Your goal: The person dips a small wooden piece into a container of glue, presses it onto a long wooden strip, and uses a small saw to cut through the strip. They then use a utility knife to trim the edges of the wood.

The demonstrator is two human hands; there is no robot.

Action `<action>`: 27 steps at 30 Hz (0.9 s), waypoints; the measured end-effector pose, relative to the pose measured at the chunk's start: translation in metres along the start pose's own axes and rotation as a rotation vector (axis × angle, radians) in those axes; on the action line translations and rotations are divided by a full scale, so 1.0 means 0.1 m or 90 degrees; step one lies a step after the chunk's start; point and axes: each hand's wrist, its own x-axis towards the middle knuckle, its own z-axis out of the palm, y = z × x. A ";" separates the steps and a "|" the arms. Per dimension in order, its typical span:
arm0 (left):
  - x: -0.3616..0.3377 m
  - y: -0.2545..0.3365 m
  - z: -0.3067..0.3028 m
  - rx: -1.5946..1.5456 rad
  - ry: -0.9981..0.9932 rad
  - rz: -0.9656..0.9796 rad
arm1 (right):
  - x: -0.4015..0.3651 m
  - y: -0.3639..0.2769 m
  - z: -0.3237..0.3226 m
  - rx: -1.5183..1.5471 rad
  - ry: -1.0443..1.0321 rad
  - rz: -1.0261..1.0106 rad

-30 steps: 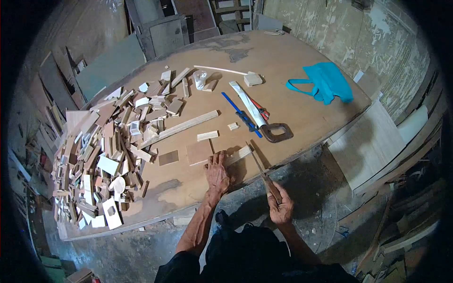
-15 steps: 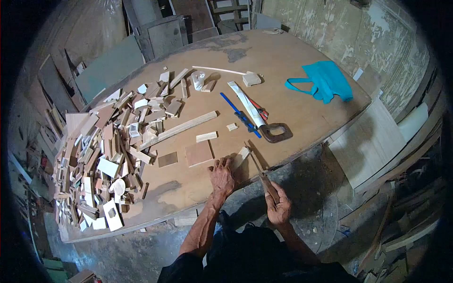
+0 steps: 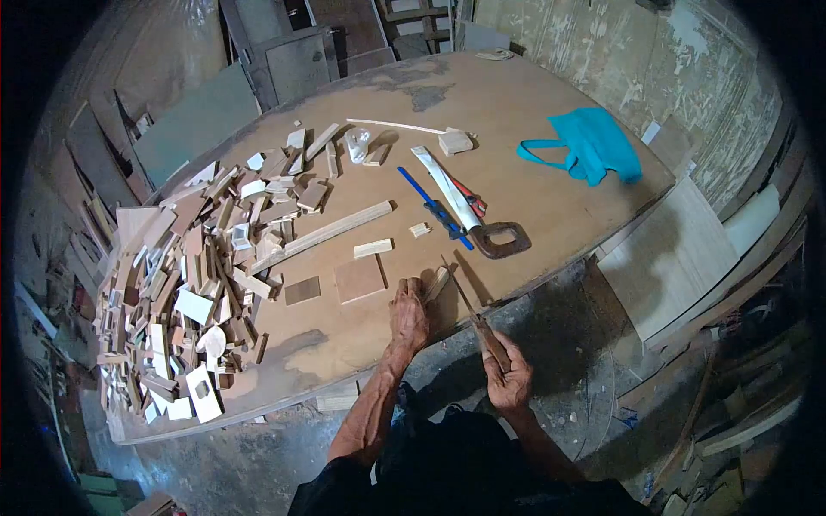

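Observation:
Near the front edge of the table, my left hand (image 3: 409,320) is closed on a small wood block (image 3: 437,283), its fingers partly hiding it. My right hand (image 3: 509,378) grips the wooden handle of a narrow-bladed tool (image 3: 469,301); I cannot make out whether it is a saw, a knife or a file. Its blade points away from me, just right of the block. Beyond my left hand lie a square board (image 3: 360,279), a darker small square (image 3: 302,291) and a short wood strip (image 3: 372,248).
A heap of wood offcuts (image 3: 206,284) covers the left of the table (image 3: 508,112). Ahead lie a long batten (image 3: 331,233), a blue bar tool (image 3: 434,206) and a brown-handled saw (image 3: 502,242). Farther off are a plastic cup (image 3: 358,144) and a turquoise bag (image 3: 594,146).
The wood block under my left hand has turned and now shows a narrower side. My left fingers have shifted with it. My right hand and the tool have hardly moved.

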 end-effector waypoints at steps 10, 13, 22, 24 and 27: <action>-0.08 0.12 0.05 0.022 0.039 0.047 | 0.00 -0.11 0.02 -0.169 -0.011 -0.152; -0.07 0.09 0.07 0.008 0.051 0.053 | 0.00 -0.25 0.02 -0.204 -0.030 -0.130; -0.03 -0.02 0.16 -0.018 0.045 0.048 | 0.00 -0.26 0.05 -0.164 -0.031 -0.142; -0.04 -0.01 0.15 -0.014 0.051 0.052 | 0.01 -0.21 0.05 -0.165 -0.033 -0.149; -0.04 0.06 0.11 -0.011 0.044 0.035 | 0.00 -0.20 0.04 -0.181 -0.032 -0.151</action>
